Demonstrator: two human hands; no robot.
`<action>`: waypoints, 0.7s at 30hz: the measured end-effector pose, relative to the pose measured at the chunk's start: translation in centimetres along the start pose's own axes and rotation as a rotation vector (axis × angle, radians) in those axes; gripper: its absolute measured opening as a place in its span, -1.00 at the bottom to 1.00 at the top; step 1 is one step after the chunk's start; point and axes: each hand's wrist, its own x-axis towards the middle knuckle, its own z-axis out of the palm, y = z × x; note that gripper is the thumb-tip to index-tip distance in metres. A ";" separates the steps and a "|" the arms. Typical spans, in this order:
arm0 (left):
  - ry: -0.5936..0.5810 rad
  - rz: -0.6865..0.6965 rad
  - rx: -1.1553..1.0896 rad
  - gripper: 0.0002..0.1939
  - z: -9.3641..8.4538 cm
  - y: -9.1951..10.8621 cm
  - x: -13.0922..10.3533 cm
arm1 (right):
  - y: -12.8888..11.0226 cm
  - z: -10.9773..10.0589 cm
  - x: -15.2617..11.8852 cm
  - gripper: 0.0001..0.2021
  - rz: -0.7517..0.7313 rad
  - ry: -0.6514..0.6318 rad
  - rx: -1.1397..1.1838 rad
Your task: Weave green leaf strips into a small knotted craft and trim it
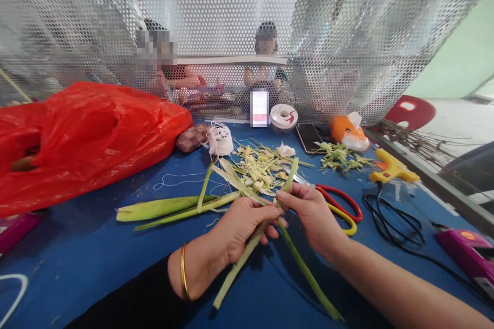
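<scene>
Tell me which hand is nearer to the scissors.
Right. The right hand is just left of the scissors, partly covering them in this view; touching or not, I cannot tell. The left hand is farther left, beyond the right hand.

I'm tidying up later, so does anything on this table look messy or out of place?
Mainly the plant scraps, strewn loosely over the middle of the blue table, and the white thread, a tangled ball with a loose strand trailing beside it. No spilled liquid or obvious breakage shows.
</scene>
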 end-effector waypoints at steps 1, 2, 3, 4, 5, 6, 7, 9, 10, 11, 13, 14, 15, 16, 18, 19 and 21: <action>-0.003 -0.006 -0.001 -0.83 0.0 0.0 0.0 | -0.2 -0.2 0.1 -0.62 -0.006 -0.006 -0.069; -0.004 -0.010 -0.004 -0.84 -0.1 -0.1 -0.1 | -0.5 -0.5 0.2 -0.60 -0.007 -0.029 -0.177; -0.006 -0.014 -0.008 -0.83 -0.1 -0.1 -0.1 | -0.9 -0.8 0.3 -0.57 -0.022 -0.045 -0.325; -0.009 -0.020 -0.017 -0.81 -0.2 -0.1 -0.1 | -1.4 -1.2 0.3 -0.52 -0.044 -0.058 -0.505; -0.018 -0.030 -0.027 -0.78 -0.2 0.0 -0.2 | -2.0 -1.7 0.2 -0.48 -0.111 -0.038 -0.706; -0.029 -0.041 -0.040 -0.75 -0.2 0.0 -0.3 | -2.6 -2.0 0.1 -0.46 -0.261 0.086 -0.895; -0.046 -0.051 -0.049 -0.73 -0.2 0.1 -0.3 | -3.2 -2.3 -0.1 -0.46 -0.413 0.183 -1.023; -0.101 -0.074 -0.051 -0.75 -0.1 0.1 -0.5 | -3.9 -2.6 -0.4 -0.57 -0.601 0.183 -1.116; -0.133 -0.084 -0.041 -0.78 0.0 0.1 -0.6 | -4.1 -2.5 -0.5 -0.66 -0.622 0.092 -1.090; -0.161 -0.090 -0.024 -0.81 0.1 0.1 -0.6 | -4.1 -2.4 -0.5 -0.74 -0.594 -0.039 -1.032; -0.202 -0.106 0.010 -0.84 0.4 -0.2 -0.7 | -3.8 -1.9 -0.5 -0.85 -0.460 -0.278 -0.871; -0.210 -0.114 0.020 -0.86 0.5 -0.4 -0.7 | -3.6 -1.6 -0.5 -0.89 -0.389 -0.349 -0.794; -0.213 -0.118 0.026 -0.87 0.6 -0.5 -0.7 | -3.3 -1.4 -0.5 -0.93 -0.320 -0.380 -0.725; -0.213 -0.121 0.028 -0.88 0.7 -0.6 -0.7 | -3.1 -1.2 -0.5 -0.96 -0.249 -0.376 -0.659; -0.209 -0.121 0.031 -0.88 0.8 -0.8 -0.7 | -2.7 -0.9 -0.6 -0.95 -0.119 -0.334 -0.521; -0.200 -0.118 0.039 -0.87 0.9 -0.8 -0.7 | -2.6 -0.8 -0.7 -0.93 -0.065 -0.320 -0.455; -0.173 -0.109 0.066 -0.81 0.9 -0.8 -0.7 | -2.4 -0.7 -0.8 -0.89 -0.014 -0.306 -0.357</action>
